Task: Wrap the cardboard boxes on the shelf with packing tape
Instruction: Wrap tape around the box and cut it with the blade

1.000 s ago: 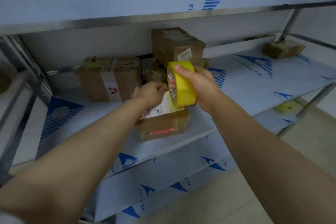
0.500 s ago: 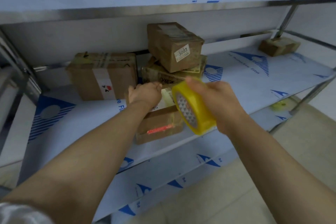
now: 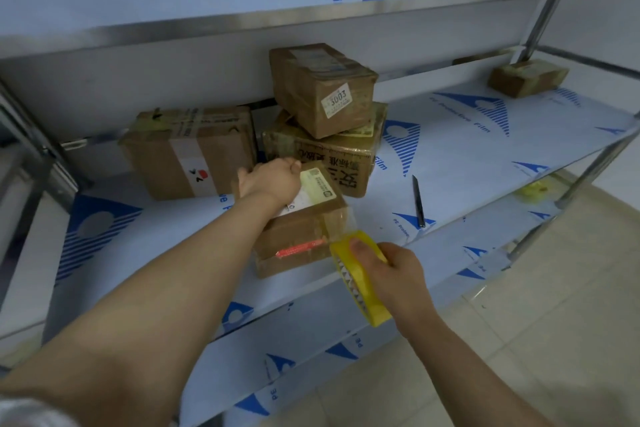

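Yellow, the tape roll [image 3: 360, 282] sits in the right hand [image 3: 398, 276], fingers and thumb clamped round its rim, just off the near right corner of the front box [image 3: 298, 236]. A clear strip of tape [image 3: 341, 222] stretches from that corner to the roll. The left hand [image 3: 273, 180] bears down on top of the front box, fingers bent over its far edge (how firmly they hook it is hidden). To do this pass well, I judge the left hand should pin the box against the pull. The right hand should hold the strip taut and flat and carry the roll low round the near face, so the tape lands without creases. Counted: five cardboard boxes, namely the front box, a wide box [image 3: 190, 152] behind it to the left, a labelled box [image 3: 322, 87] stacked on a printed box [image 3: 332, 156] right behind it, and a small box [image 3: 526, 76] far off to its right. There is also one roll and one slim dark tool [image 3: 418, 201], lying on the shelf [image 3: 467, 156] right of the front box.
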The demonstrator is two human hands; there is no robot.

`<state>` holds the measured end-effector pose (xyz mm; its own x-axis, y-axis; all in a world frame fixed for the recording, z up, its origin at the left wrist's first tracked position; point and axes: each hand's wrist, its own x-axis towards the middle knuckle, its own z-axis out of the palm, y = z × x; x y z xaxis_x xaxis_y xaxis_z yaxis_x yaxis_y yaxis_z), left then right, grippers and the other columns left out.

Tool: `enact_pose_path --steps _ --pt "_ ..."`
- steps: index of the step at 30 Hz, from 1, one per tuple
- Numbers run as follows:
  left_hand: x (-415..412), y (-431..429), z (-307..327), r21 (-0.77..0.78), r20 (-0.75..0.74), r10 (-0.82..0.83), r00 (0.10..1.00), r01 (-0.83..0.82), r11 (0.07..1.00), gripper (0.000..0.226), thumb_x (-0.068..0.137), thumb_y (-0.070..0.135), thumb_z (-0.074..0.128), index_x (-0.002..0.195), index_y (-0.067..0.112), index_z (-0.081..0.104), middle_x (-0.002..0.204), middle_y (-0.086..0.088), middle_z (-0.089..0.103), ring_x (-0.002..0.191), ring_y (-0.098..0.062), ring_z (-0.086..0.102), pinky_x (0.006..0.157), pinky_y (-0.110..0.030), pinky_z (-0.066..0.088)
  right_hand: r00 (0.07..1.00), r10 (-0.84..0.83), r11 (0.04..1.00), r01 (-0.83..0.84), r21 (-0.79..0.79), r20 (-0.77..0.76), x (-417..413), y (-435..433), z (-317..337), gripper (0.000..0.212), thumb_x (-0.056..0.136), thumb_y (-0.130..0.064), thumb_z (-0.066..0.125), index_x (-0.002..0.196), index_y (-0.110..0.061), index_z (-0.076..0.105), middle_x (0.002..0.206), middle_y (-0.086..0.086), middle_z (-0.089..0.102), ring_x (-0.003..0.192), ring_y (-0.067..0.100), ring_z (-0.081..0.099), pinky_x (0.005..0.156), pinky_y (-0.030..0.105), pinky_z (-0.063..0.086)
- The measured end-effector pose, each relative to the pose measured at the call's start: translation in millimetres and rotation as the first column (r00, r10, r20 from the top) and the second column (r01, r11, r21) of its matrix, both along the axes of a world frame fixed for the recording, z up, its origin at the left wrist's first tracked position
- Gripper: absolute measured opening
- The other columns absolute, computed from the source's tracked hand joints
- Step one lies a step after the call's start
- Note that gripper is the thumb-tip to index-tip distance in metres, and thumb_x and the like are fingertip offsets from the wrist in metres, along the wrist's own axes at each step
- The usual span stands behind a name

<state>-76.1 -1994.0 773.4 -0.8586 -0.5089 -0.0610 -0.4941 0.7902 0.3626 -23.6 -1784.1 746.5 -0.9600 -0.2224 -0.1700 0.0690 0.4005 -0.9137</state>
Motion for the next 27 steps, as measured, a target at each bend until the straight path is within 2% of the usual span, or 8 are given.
enact_pose_path --steps 5,7,12,16,20,23,25,27 --pt "-22 14 27 0.228 0.03 0.089 0.996 -0.094 0.969 0.015 0.094 0.015 0.044 0.094 0.008 0.056 0.101 -0.01 0.06 0.107 -0.03 0.055 0.103 -0.041 0.036 0.999 0.028 1.0 -0.028 0.013 0.019 -9 -5 -4 0.046 0.087 -0.041 0.061 0.057 -0.015 0.037 0.05 -0.002 0.034 0.051 0.014 0.037 0.053 0.027 0.033" --pt "-34 28 28 0.25 -0.033 0.026 0.999 -0.017 0.968 0.024 0.095 0.018 0.039 0.104 0.007 0.058 0.115 -0.012 0.059 0.108 -0.03 0.054 0.094 -0.034 0.042 0.999 0.035 0.999 -0.036 0.026 0.018 -12 -7 -6 0.049 0.087 -0.041 0.061 0.054 -0.017 0.034 0.042 -0.008 0.032 0.046 0.012 0.036 0.049 0.026 0.032" --pt "-41 48 6 -0.109 0.099 -0.02 0.995 0.031 0.994 0.034 0.094 0.026 0.035 0.115 0.014 0.059 0.125 -0.01 0.058 0.117 -0.031 0.05 0.096 -0.039 0.031 0.998 0.057 0.998 -0.057 0.027 0.018 -18 -8 -11 0.049 0.087 -0.041 0.06 0.056 -0.019 0.03 0.051 -0.002 0.03 0.051 0.015 0.034 0.051 0.027 0.03" --pt "-46 51 4 -0.211 0.093 -0.07 0.993 0.088 0.973 0.037 0.098 0.039 0.037 0.112 0.016 0.063 0.12 -0.011 0.061 0.113 -0.032 0.053 0.094 -0.039 0.034 0.998 0.037 0.999 -0.037 0.013 0.043 -20 -8 -14 0.049 0.087 -0.041 0.06 0.056 -0.019 0.029 0.053 -0.001 0.029 0.053 0.015 0.033 0.054 0.03 0.029" --pt "-35 61 4 -0.545 0.014 -0.177 0.984 0.156 0.824 0.063 0.098 0.056 0.028 0.11 0.009 0.067 0.122 -0.013 0.059 0.121 -0.031 0.044 0.1 -0.041 0.032 0.998 0.048 0.999 -0.048 -0.007 0.045 -22 -7 -12 0.052 0.086 -0.04 0.061 0.054 -0.02 0.026 0.049 -0.004 0.026 0.047 0.012 0.03 0.049 0.027 0.027" --pt "-26 64 14 -0.338 0.065 -0.222 0.973 0.231 0.912 0.08 0.093 0.067 0.018 0.112 0.006 0.066 0.125 -0.018 0.056 0.129 -0.029 0.036 0.095 -0.039 0.039 0.997 0.051 0.999 -0.05 -0.01 0.062 -24 -6 -10 0.053 0.088 -0.04 0.061 0.051 -0.02 0.028 0.04 -0.007 0.028 0.039 0.008 0.031 0.045 0.023 0.027" --pt "-21 60 15 -0.15 0.241 -0.366 0.899 0.407 0.901 0.091 0.083 0.08 0.018 0.136 0.014 0.05 0.152 -0.014 0.028 0.142 -0.029 0.013 0.113 -0.041 0.021 0.995 0.031 0.998 -0.026 -0.053 0.091 -28 -5 -11 0.051 0.089 -0.038 0.06 0.05 -0.019 0.033 0.033 -0.009 0.036 0.035 0.004 0.036 0.046 0.022 0.033" --pt "-12 53 10 -0.145 0.356 -0.458 0.815 0.533 0.834 0.079 0.086 0.07 0.039 0.15 0.027 0.024 0.159 -0.013 -0.007 0.146 -0.028 -0.012 0.117 -0.039 -0.004 0.993 0.044 0.997 -0.036 -0.074 0.109 -28 -4 -11 0.048 0.089 -0.038 0.06 0.05 -0.019 0.04 0.034 -0.011 0.043 0.039 0.004 0.044 0.047 0.02 0.038"
